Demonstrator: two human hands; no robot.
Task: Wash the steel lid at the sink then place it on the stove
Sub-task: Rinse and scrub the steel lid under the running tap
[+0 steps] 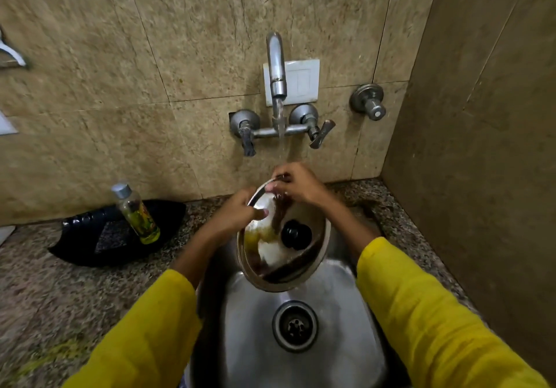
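Lid (pixel 282 237) up over the basin, tilted, knob (pixel 296 234) side facing up, gripped at two spots on the far rim. Left hand (pixel 237 216) clamped on the near-left edge, thumb over the top; right hand (pixel 296 186) pinching and rubbing the far edge, right under the stream (pixel 281 122). Steel between both palms, then, nearer to the left wrist than to the right sleeve (pixel 421 303).

Best handled this way, by the look of it: keep the tilt so water sheets down across the face and off the low edge into the sink (pixel 346 342); turn the rim round bit by bit through the fingers, so every stretch passes under the flow; rub hardest at the yellowish smear below the left thumb. Wet steel, probably slippery, so firm on the left, light and moving on the right.

Beyond the left hand, well apart: bottle (pixel 137 214) with yellow liquid, leaning on a black holder (pixel 90 246). Tap (pixel 276 65) straight ahead, above the right knuckles. Stove nowhere in sight.
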